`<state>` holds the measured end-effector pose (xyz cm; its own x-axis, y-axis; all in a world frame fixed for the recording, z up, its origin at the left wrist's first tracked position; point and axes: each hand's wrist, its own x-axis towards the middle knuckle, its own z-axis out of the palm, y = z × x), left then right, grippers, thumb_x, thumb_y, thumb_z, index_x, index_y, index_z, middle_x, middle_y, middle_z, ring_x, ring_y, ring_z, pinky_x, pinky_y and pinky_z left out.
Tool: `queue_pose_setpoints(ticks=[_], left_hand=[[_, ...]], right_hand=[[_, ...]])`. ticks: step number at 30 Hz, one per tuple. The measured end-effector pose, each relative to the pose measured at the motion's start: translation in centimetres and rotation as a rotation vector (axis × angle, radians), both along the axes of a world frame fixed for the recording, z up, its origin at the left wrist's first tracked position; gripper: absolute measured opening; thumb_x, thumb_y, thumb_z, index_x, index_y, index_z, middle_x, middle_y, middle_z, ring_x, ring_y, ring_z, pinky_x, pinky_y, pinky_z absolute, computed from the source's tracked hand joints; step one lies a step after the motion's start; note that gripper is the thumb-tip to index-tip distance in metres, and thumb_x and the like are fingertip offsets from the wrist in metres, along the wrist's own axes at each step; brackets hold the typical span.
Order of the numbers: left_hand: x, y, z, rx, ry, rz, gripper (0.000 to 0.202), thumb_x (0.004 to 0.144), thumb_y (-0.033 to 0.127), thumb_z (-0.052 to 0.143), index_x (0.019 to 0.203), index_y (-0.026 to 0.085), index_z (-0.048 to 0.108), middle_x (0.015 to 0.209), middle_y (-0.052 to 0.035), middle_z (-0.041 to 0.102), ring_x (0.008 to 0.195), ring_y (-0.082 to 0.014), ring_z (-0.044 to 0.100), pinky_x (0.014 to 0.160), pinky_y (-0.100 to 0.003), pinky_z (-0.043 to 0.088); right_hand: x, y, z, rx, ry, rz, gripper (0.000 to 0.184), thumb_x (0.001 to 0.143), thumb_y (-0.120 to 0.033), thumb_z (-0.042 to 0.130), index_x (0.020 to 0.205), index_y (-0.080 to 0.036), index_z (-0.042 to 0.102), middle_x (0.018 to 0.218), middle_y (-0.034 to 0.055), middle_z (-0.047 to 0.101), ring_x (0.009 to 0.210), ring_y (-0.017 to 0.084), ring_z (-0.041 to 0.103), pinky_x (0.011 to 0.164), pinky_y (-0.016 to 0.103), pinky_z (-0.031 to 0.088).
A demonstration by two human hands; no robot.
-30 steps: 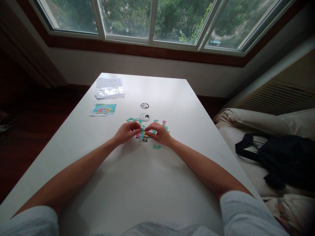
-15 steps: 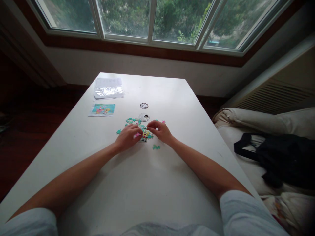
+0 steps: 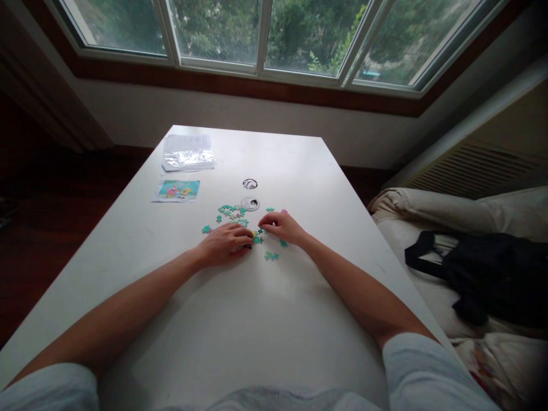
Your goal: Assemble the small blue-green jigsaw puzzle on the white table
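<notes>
My left hand [image 3: 226, 242] lies palm down over a partly joined jigsaw puzzle [image 3: 257, 239], its fingers stretched across it and covering most of the picture. Only a yellow and green strip of the puzzle shows past the fingertips. At the puzzle's right side, my right hand [image 3: 283, 226] pinches a small dark green puzzle piece between thumb and forefinger. Loose green pieces [image 3: 231, 211] lie scattered just beyond my left hand. A small cluster of green pieces [image 3: 271, 256] rests nearer to me, and a pink piece [image 3: 284, 211] sits behind my right hand.
A printed picture sheet [image 3: 176, 190] lies on the left of the white table [image 3: 299, 165], with a clear plastic packet [image 3: 188, 152] behind it. Two round metallic-looking discs [image 3: 250, 204] lie past the pieces. Right of the table, a dark bag [image 3: 492, 274] rests on a pale sofa.
My left hand has flattened and slid over the puzzle, hiding much of its picture. My right hand has shifted slightly right and nearer, and a green piece now shows below it.
</notes>
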<state>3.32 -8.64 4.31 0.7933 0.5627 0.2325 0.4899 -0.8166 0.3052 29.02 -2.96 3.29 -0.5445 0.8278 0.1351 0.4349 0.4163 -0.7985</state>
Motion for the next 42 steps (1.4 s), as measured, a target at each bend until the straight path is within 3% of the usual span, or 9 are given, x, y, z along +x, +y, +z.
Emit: queue_pose_setpoints(ticks=[13, 21, 30, 38, 42], left_hand=[[0.1, 0.0, -0.1, 0.047, 0.03, -0.005, 0.028, 0.096, 0.023, 0.053, 0.121, 0.027, 0.065, 0.127, -0.0059, 0.066, 0.115, -0.0229, 0.057, 0.1, -0.039, 0.043], [0.1, 0.0, -0.1, 0.049, 0.036, -0.01, 0.027, 0.097, 0.025, 0.053, 0.121, 0.027, 0.065, 0.126, -0.006, 0.066, 0.114, -0.0227, 0.057, 0.1, -0.039, 0.043], [0.2, 0.0, -0.1, 0.044, 0.013, -0.005, 0.026, 0.096, 0.025, 0.054, 0.12, 0.028, 0.066, 0.125, -0.0059, 0.066, 0.114, -0.0228, 0.057, 0.1, -0.039, 0.042], [0.2, 0.1, -0.2, 0.041, 0.012, -0.002, 0.027, 0.096, 0.024, 0.054, 0.119, 0.028, 0.067, 0.126, -0.0062, 0.067, 0.115, -0.0226, 0.058, 0.099, -0.038, 0.044], [0.1, 0.1, -0.3, 0.024, -0.014, 0.001, 0.028, 0.095, 0.023, 0.055, 0.12, 0.028, 0.067, 0.126, -0.0061, 0.067, 0.116, -0.0227, 0.059, 0.101, -0.039, 0.044]], right_hand=[[-0.5, -0.7, 0.0, 0.15, -0.133, 0.074, 0.009, 0.086, -0.017, 0.066, 0.089, -0.018, 0.075, 0.078, 0.0007, 0.065, 0.072, 0.012, 0.056, 0.068, 0.024, 0.041], [-0.4, -0.7, -0.2, 0.318, -0.215, 0.099, 0.006, 0.088, -0.021, 0.071, 0.093, -0.021, 0.074, 0.083, 0.003, 0.064, 0.084, 0.017, 0.055, 0.08, 0.029, 0.04], [-0.4, -0.7, -0.1, 0.348, -0.241, 0.092, 0.007, 0.088, -0.025, 0.073, 0.094, -0.022, 0.073, 0.085, 0.0031, 0.065, 0.086, 0.018, 0.055, 0.08, 0.03, 0.04], [1.5, 1.1, 0.2, 0.339, -0.17, -0.124, 0.01, 0.09, -0.018, 0.064, 0.091, -0.021, 0.074, 0.082, 0.0033, 0.065, 0.077, 0.016, 0.055, 0.076, 0.03, 0.042], [2.4, 1.8, 0.1, 0.342, -0.231, -0.119, 0.011, 0.088, -0.018, 0.067, 0.095, -0.021, 0.074, 0.081, 0.0027, 0.065, 0.076, 0.016, 0.055, 0.077, 0.031, 0.041]])
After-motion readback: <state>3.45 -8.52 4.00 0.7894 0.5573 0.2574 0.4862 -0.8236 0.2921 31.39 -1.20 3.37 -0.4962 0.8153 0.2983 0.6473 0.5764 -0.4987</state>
